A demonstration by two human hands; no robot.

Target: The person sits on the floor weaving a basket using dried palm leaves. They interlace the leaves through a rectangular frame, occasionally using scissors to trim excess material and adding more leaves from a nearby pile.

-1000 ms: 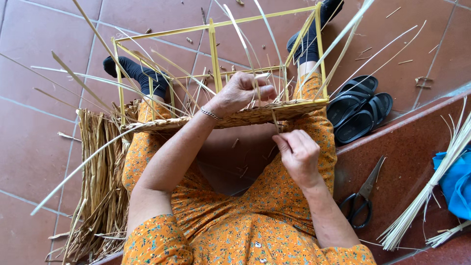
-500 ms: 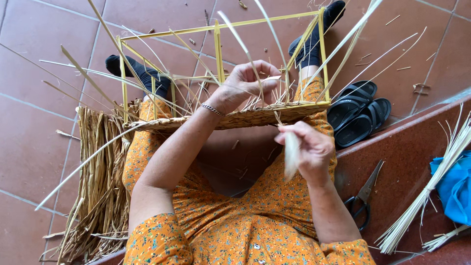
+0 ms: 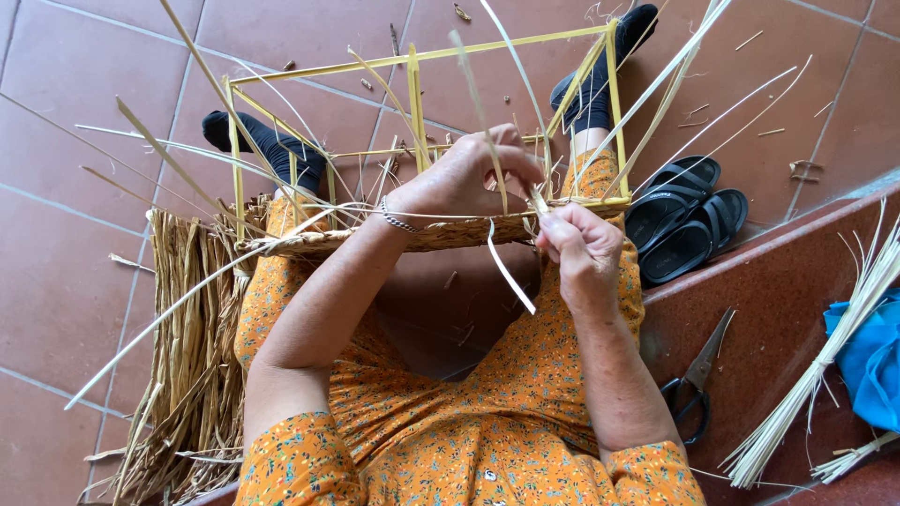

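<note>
A yellow wire frame (image 3: 422, 56) rests across my knees, with a woven straw edge (image 3: 422, 234) along its near side. My left hand (image 3: 464, 178) reaches over that woven edge, and its fingers pinch upright straw strands. My right hand (image 3: 581, 248) is at the edge just to the right and grips a pale flat straw strip (image 3: 506, 272), whose loose end curls down toward my lap. Many long straw stalks (image 3: 656, 94) stick up and outward from the frame. A bracelet sits on my left wrist.
A pile of dried straw (image 3: 187, 356) lies on the tiled floor at my left. Black sandals (image 3: 684, 220) sit on the floor at the right. On the red step lie scissors (image 3: 698, 384), a bundle of pale stalks (image 3: 825, 365) and a blue cloth (image 3: 867, 361).
My right hand has risen from my lap to the woven edge, bringing the pale strip with it. The left hand stays on the upright strands.
</note>
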